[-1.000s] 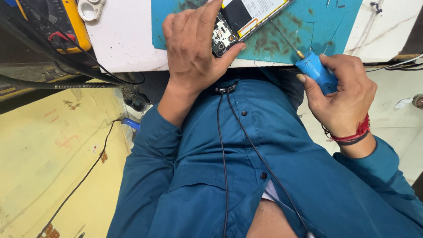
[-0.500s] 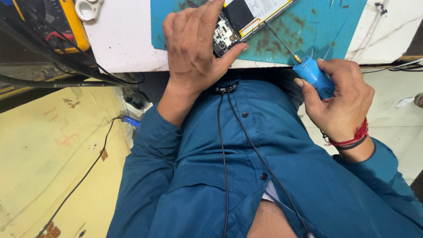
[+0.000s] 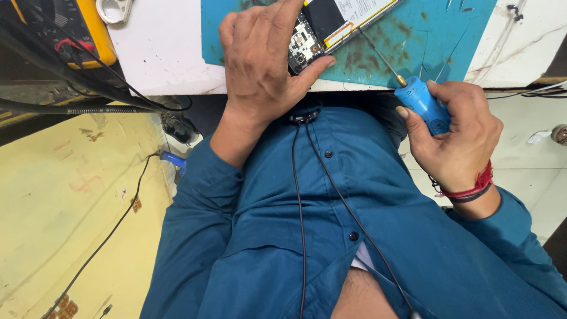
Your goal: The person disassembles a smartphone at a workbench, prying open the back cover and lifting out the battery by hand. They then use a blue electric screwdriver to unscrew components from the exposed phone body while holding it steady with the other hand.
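Left hand: spread flat, pinning an opened black phone with bare circuit board to the stained teal rubber mat on the white desk.
Right hand: wrapped around a blue-handled thin-shafted screwdriver, tip toward the phone.

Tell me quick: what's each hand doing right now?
Left hand: flat on the opened phone, fingers pinning it to the teal mat.
Right hand: closed around the blue screwdriver, its tip toward the phone.
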### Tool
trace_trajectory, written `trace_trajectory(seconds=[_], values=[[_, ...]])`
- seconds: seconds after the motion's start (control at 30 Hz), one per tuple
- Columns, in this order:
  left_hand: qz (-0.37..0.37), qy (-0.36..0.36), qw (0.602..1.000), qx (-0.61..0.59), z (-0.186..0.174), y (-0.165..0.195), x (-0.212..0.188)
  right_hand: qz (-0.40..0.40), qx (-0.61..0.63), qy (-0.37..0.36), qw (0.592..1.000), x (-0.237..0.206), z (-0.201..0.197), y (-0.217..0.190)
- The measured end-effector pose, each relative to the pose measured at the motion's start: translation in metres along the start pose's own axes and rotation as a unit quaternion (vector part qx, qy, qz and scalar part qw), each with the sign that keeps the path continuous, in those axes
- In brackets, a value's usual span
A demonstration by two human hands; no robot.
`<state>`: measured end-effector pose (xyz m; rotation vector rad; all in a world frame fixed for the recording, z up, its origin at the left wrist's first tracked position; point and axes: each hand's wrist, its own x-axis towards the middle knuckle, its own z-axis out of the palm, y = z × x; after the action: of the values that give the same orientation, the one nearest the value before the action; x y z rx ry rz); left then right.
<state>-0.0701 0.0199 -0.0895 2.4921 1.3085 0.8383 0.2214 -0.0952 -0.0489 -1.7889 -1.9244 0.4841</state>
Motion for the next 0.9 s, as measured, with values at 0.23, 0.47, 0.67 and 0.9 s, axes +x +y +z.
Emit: trace_trajectory(seconds=[0.23,0.47,0.67,0.9], values=[[0.004,0.004,1.000,-0.001,0.000,0.000,0.002,-0.010,-0.001,0.000,1.000,0.000,0.000,0.002],[0.003,-0.003,1.000,0.005,0.006,-0.004,-0.003,-0.017,0.008,-0.005,1.000,0.000,0.001,0.006],[0.003,-0.006,1.000,0.006,0.010,-0.005,-0.007,-0.010,0.004,-0.006,1.000,-0.001,0.003,0.004],[0.005,-0.003,1.000,0.007,0.011,-0.005,-0.009,-0.025,-0.010,-0.007,1.000,-0.001,0.004,0.000]])
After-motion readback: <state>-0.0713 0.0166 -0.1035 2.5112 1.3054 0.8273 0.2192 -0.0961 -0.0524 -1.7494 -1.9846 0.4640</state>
